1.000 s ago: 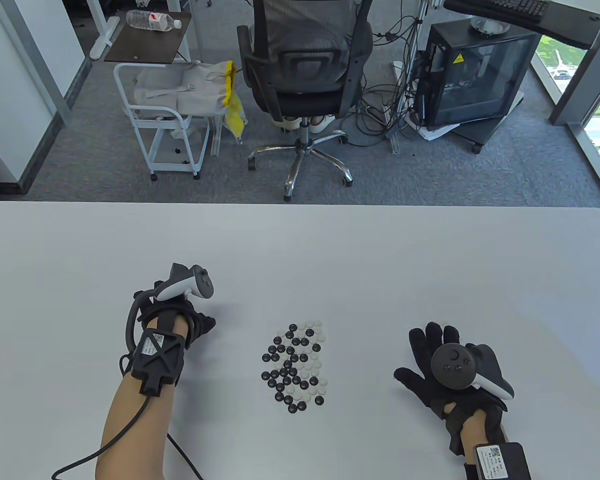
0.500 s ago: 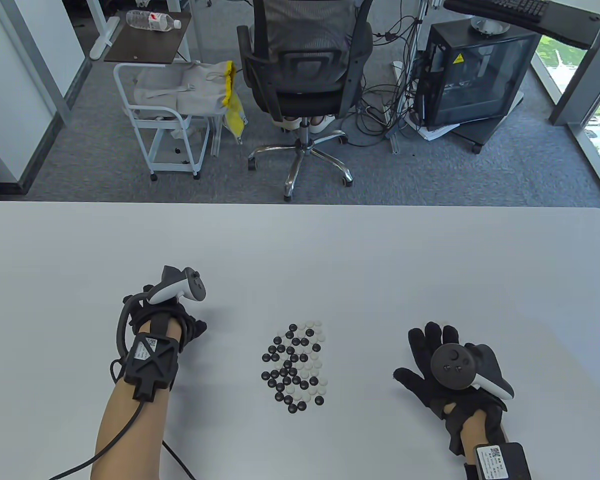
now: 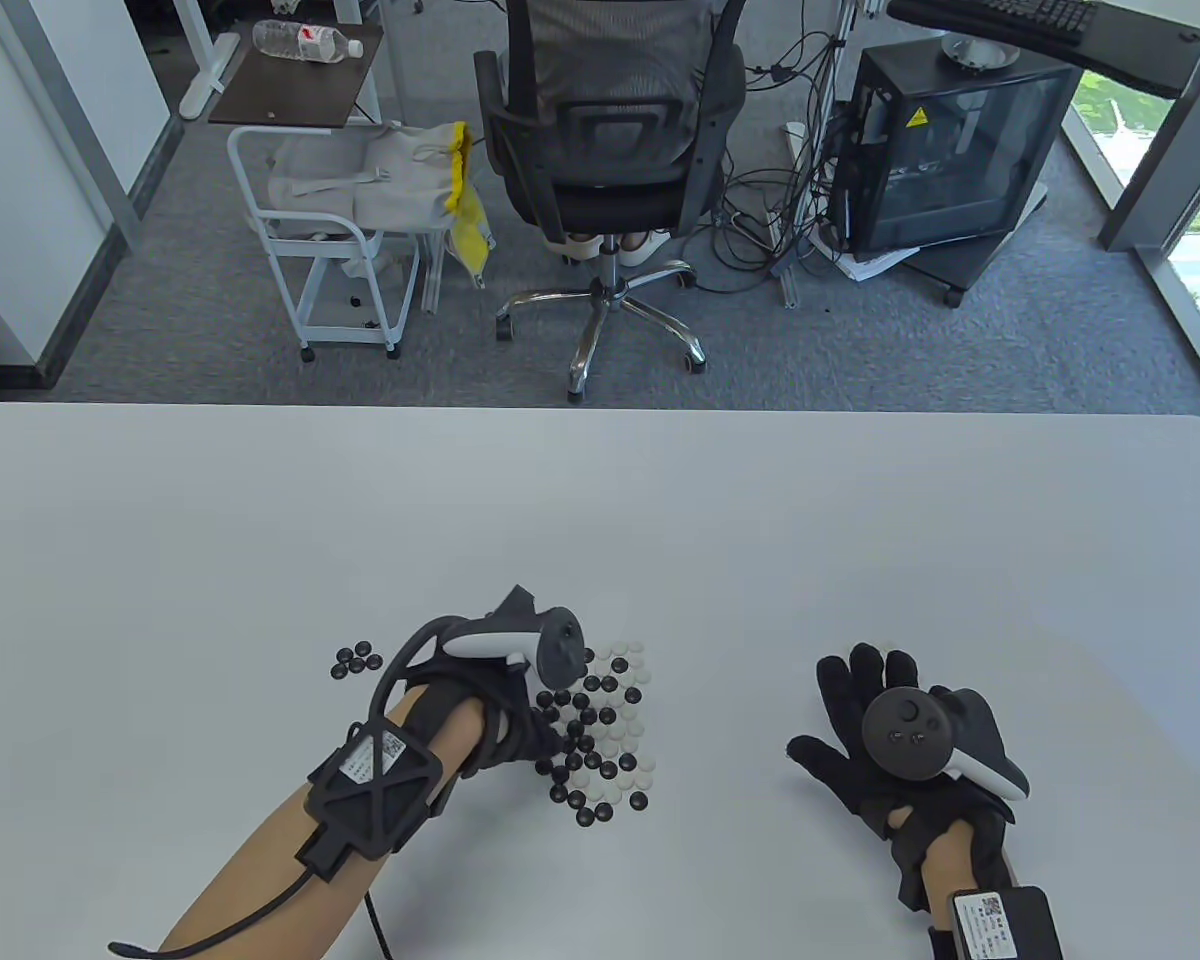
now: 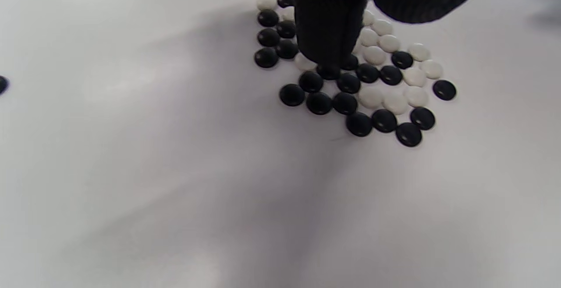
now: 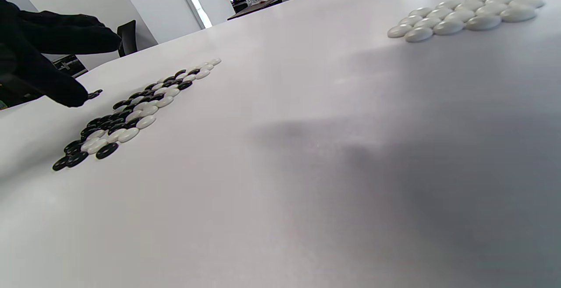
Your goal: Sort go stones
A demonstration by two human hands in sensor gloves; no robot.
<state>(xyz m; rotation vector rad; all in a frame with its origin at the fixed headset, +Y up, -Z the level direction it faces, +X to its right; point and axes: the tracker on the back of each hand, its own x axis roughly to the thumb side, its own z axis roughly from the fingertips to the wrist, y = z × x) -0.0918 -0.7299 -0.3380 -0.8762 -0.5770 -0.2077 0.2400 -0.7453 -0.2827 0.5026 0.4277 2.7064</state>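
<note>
Fingers (image 4: 328,25) of the left hand (image 3: 520,725) reach down onto the mixed pile (image 3: 600,735) at table (image 3: 600,500) centre, apparently to take a black stone; actual grip cannot be told. Right hand (image 3: 895,745) lies flat, fingers spread, covering sorted white stones (image 5: 464,16). Sorted black stones (image 3: 356,661) sit left. Stones: small glossy discs.

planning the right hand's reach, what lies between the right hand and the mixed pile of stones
Nothing: in the table view only bare table separates the right hand from the mixed pile.
</note>
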